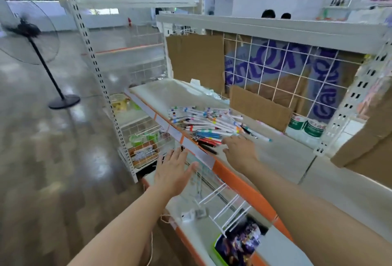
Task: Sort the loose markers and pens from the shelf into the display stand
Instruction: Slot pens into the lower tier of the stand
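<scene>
Pens and markers (209,122): loose heap on the white shelf (282,155), in front of a cardboard sheet (259,107).
Right hand (238,149): over the shelf at the near edge of the heap; fingers blurred, grasp cannot be told.
Left hand (172,169): fingers straight, released, holding nothing, before the shelf's front edge.
Wire rack (224,204): below the shelf edge.
</scene>
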`<state>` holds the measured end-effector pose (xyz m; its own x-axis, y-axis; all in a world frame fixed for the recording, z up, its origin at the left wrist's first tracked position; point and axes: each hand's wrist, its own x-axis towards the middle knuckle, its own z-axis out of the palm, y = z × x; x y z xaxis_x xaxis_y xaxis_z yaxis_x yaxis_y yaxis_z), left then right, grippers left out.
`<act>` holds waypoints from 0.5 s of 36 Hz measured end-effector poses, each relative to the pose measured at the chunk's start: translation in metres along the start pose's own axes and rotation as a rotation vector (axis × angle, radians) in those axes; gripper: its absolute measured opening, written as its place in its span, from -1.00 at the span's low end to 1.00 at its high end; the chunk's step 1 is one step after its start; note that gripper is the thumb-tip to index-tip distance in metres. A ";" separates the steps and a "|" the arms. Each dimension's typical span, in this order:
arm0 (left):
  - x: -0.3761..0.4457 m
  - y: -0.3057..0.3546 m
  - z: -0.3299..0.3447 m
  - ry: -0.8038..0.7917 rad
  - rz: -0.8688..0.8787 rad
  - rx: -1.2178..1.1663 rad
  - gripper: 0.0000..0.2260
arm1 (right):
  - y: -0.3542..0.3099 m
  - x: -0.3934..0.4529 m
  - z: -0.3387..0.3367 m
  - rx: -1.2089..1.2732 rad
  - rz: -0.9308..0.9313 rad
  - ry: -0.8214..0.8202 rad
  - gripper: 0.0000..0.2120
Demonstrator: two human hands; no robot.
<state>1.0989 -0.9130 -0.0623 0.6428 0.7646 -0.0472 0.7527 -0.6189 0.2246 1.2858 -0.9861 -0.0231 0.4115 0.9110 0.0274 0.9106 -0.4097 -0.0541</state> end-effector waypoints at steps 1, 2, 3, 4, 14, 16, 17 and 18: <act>0.008 -0.002 -0.001 0.000 -0.006 0.003 -0.43 | -0.001 0.009 0.001 0.004 -0.012 -0.008 -0.73; 0.015 -0.003 -0.002 -0.003 -0.012 0.003 -0.43 | -0.002 0.018 0.003 0.010 -0.027 -0.016 -0.75; 0.023 -0.003 -0.002 -0.005 -0.019 0.000 -0.43 | -0.002 0.026 0.006 0.018 -0.043 -0.024 -0.76; 0.030 -0.004 -0.003 -0.005 -0.024 -0.002 -0.43 | -0.003 0.034 0.009 0.026 -0.058 -0.034 -0.77; 0.077 -0.010 0.005 -0.049 -0.044 0.018 -0.41 | -0.013 0.084 0.041 0.049 -0.175 -0.139 -0.79; 0.084 -0.013 0.008 -0.053 -0.038 0.017 -0.41 | -0.013 0.089 0.043 0.037 -0.182 -0.130 -0.79; 0.087 -0.014 0.009 -0.055 -0.035 0.011 -0.41 | -0.013 0.091 0.043 0.020 -0.190 -0.130 -0.79; 0.091 -0.016 0.010 -0.055 -0.034 0.003 -0.41 | -0.013 0.092 0.043 0.004 -0.194 -0.128 -0.81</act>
<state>1.1467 -0.8354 -0.0797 0.6238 0.7740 -0.1083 0.7744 -0.5935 0.2192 1.3104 -0.8947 -0.0626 0.2201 0.9714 -0.0895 0.9720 -0.2262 -0.0640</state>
